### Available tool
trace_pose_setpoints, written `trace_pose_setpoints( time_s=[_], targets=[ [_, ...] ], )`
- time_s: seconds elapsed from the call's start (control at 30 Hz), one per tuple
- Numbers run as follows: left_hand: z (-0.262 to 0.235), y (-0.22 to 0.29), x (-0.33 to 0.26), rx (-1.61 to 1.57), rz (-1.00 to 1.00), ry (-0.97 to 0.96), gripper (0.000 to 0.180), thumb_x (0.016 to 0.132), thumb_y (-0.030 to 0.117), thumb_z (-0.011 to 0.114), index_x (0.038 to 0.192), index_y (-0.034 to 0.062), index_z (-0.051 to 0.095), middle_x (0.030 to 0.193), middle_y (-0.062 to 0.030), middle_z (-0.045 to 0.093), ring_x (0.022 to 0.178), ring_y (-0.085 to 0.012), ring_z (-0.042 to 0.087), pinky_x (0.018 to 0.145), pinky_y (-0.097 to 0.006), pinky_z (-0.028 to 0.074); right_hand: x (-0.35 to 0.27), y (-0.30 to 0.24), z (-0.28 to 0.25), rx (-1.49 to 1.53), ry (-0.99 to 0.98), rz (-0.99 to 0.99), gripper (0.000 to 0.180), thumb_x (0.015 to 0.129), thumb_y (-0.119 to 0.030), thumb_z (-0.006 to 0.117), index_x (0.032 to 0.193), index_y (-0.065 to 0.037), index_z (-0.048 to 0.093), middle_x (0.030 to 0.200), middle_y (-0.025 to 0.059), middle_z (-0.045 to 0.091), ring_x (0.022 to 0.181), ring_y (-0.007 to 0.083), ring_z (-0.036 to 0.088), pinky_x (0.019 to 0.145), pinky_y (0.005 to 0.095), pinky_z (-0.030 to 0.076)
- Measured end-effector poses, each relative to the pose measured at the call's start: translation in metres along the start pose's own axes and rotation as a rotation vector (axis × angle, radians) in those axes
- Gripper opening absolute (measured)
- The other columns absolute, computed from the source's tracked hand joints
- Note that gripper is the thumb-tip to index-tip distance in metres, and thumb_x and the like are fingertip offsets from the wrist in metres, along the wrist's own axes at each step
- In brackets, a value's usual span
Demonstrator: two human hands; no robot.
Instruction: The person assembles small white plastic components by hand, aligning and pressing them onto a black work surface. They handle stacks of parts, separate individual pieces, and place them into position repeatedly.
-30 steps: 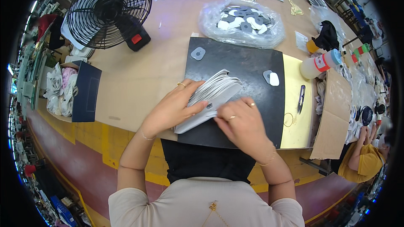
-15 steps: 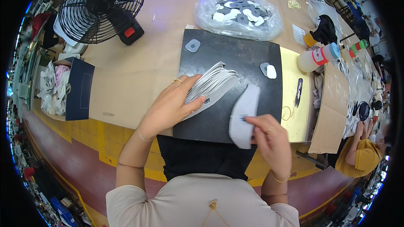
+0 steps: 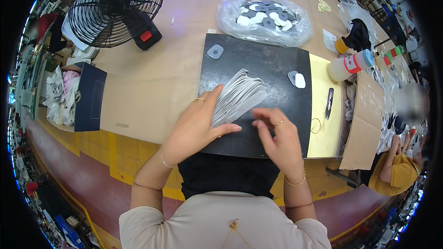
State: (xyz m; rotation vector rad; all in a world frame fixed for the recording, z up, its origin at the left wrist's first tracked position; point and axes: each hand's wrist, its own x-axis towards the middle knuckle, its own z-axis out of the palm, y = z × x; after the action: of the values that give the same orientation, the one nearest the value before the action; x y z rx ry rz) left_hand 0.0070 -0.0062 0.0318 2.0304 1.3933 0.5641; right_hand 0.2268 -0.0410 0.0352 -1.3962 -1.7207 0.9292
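Observation:
On the black mat (image 3: 221, 145) stands a fanned stack of curved, pale grey-white fabric-like pieces (image 3: 240, 94). Cradling its left side and lower end is my left hand (image 3: 191, 127), fingers along the back and thumb stretched past the front. Just right of the stack's lower end hovers my right hand (image 3: 281, 136), fingers bent and apart, with nothing visible in them. A small grey pad with a hole (image 3: 215, 51) lies at the mat's far left corner. Near its right edge are another grey pad (image 3: 291, 78) and a white one (image 3: 300, 81), overlapping.
Behind the mat sits a clear plastic bag (image 3: 226, 20) of grey and white pads. A black fan (image 3: 115, 7) and a dark box (image 3: 90, 99) are on the left. On the right are yellow paper (image 3: 323, 131), dark snips (image 3: 328, 103), a bottle (image 3: 344, 68) and cardboard (image 3: 362, 122).
My right hand has moved left and up to the stack, and the loose curved piece it held no longer shows there. My left thumb has lifted off the front piece and stretched out.

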Motion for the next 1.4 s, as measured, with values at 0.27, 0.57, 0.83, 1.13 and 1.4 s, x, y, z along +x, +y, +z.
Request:
trace_pose_setpoints(
  time_s=[0.27, 0.57, 0.83, 1.13, 1.4],
  targets=[
    [0.022, 0.006, -0.003, 0.170, 0.056, 0.106, 0.064, 0.087, 0.020, 0.078, 0.138, -0.0050, 0.049, 0.116, -0.0252, 0.063, 0.103, -0.0424, 0.064, 0.089, -0.045, 0.051, -0.016, 0.044, -0.058, -0.294, 0.341, 0.047, 0.016, 0.094, -0.001, 0.065, 0.109, -0.002, 0.069, 0.098, 0.0138, 0.067, 0.082, 0.0261, 0.067, 0.071, 0.0319, 0.054],
    [0.022, 0.010, -0.003, 0.226, 0.118, 0.125, 0.063, 0.083, 0.020, 0.081, 0.134, -0.0028, 0.053, 0.109, -0.0212, 0.063, 0.094, -0.0384, 0.065, 0.080, -0.044, 0.053, -0.057, 0.122, -0.096, -0.669, 0.531, 0.390, 0.017, 0.088, -0.012, 0.076, 0.101, -0.002, 0.070, 0.104, 0.0120, 0.060, 0.101, 0.0303, 0.059, 0.091, 0.0415, 0.046],
    [0.015, 0.009, -0.002, 0.197, 0.047, 0.041, 0.060, 0.082, 0.022, 0.083, 0.131, -0.0012, 0.057, 0.105, -0.0191, 0.067, 0.094, -0.0350, 0.068, 0.084, -0.041, 0.054, -0.056, 0.135, -0.083, -0.589, 0.642, 0.372, 0.013, 0.097, -0.015, 0.068, 0.096, -0.003, 0.064, 0.095, 0.0086, 0.061, 0.095, 0.0237, 0.060, 0.090, 0.0369, 0.044],
    [0.000, -0.010, 0.003, -1.365, -0.332, -0.084, 0.060, 0.090, 0.022, 0.078, 0.138, -0.0053, 0.052, 0.118, -0.0156, 0.068, 0.104, -0.0225, 0.070, 0.089, -0.034, 0.058, -0.030, 0.078, -0.079, 0.802, 0.508, 0.191, 0.024, 0.102, 0.001, 0.049, 0.124, -0.005, 0.042, 0.144, 0.0292, 0.053, 0.084, 0.0256, 0.075, 0.083, 0.0331, 0.061],
    [0.056, -0.017, -0.001, -2.165, -0.372, -0.329, 0.061, 0.100, 0.040, 0.064, 0.142, -0.0020, 0.050, 0.124, -0.0226, 0.067, 0.098, -0.0343, 0.074, 0.075, -0.042, 0.066, -0.010, 0.066, 0.012, 0.943, 0.146, 0.103, 0.060, 0.090, -0.021, 0.080, 0.130, 0.000, 0.041, 0.137, 0.0254, 0.056, 0.100, 0.0251, 0.070, 0.092, 0.0390, 0.060]
  ],
)
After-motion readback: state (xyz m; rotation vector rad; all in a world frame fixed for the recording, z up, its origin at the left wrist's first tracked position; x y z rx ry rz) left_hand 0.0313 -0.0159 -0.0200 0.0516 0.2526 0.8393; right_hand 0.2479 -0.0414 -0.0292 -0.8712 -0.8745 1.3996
